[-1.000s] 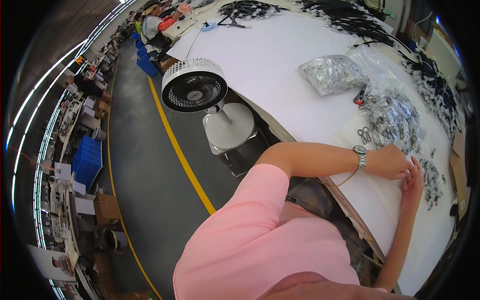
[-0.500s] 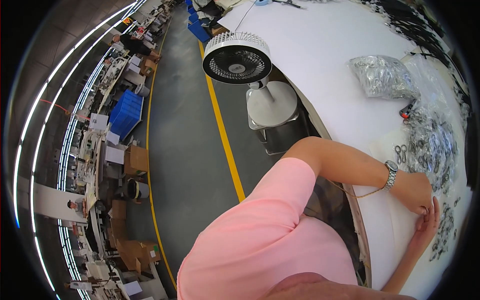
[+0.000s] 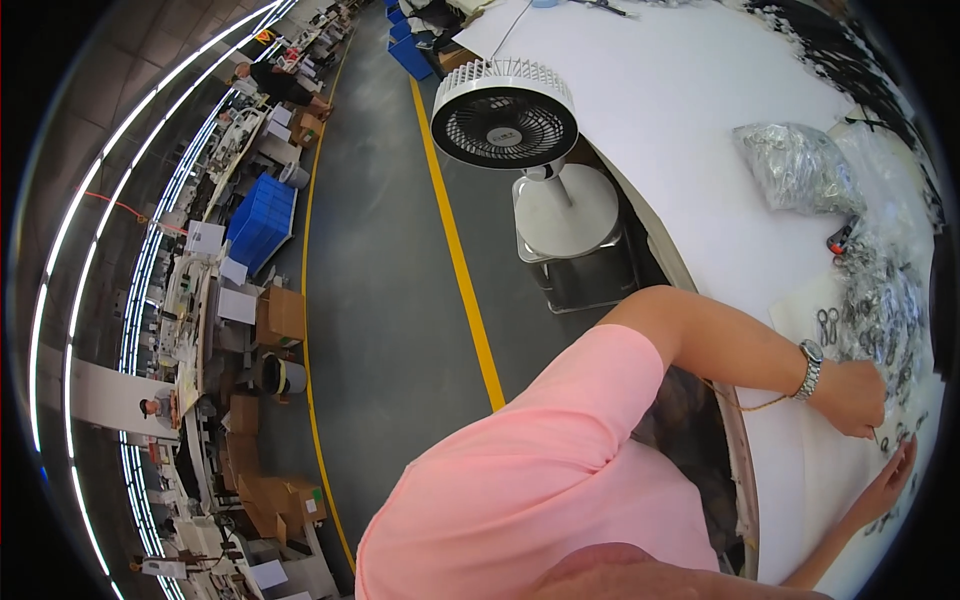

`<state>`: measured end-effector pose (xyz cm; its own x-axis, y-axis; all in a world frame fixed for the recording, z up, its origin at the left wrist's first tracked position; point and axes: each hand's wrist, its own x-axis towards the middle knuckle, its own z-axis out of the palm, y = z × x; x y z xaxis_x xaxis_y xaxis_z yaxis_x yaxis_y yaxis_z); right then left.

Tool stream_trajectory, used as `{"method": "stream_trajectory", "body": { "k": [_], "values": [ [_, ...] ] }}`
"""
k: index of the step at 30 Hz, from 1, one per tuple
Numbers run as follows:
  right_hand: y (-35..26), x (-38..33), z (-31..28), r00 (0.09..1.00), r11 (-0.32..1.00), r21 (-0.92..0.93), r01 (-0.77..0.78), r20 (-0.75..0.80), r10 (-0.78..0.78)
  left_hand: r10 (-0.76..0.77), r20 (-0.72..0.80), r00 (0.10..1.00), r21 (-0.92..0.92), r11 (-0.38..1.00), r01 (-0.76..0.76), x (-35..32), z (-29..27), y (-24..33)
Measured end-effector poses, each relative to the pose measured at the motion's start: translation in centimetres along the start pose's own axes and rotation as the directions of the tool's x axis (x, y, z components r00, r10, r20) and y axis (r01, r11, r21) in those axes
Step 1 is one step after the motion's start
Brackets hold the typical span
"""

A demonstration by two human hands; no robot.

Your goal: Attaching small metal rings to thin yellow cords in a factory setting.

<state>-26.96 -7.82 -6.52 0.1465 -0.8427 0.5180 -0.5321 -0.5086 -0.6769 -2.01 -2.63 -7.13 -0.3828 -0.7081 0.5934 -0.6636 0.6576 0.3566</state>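
My left hand (image 3: 855,398), with a metal watch (image 3: 808,370) at the wrist, is over the white table at the right. Its fingers are pinched, and a tiny dark bit shows at their tips, too small to name. Just nearer, my right hand (image 3: 894,476) has its fingers drawn together, raised toward the left; what they hold is too small to tell. Beside both hands lie small metal hooks with ring ends, many in a heap of clear plastic (image 3: 880,310). A separate pair of metal hooks (image 3: 827,325) lies beyond my left wrist.
A stuffed clear plastic bag (image 3: 798,168) lies farther along the white table (image 3: 660,110), near a red-and-black tool (image 3: 839,238). Black straps (image 3: 830,50) cover the far right edge. A white fan (image 3: 505,125) stands beside the table; left of the aisle are workbenches, cartons and a blue crate (image 3: 262,222).
My hands have come apart: the fingertips met before and now show a small gap. The right hand has shifted right and nearer. The whole view has slid slightly as my head turned.
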Motion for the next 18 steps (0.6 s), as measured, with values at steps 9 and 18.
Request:
{"method": "stream_trajectory", "body": {
  "k": [9,18],
  "values": [
    [0.0,-0.1,1.4,0.99,0.934,-0.33,0.136,0.021,-0.136,-0.033,0.023,0.999,-0.076,0.996,0.035,-0.4,-2.3,0.2],
    [-1.1,0.0,0.1,0.996,0.882,-0.463,0.085,0.075,-0.056,-0.076,0.097,0.992,-0.101,0.991,0.086,1.1,-4.3,1.6]
  ]
}}
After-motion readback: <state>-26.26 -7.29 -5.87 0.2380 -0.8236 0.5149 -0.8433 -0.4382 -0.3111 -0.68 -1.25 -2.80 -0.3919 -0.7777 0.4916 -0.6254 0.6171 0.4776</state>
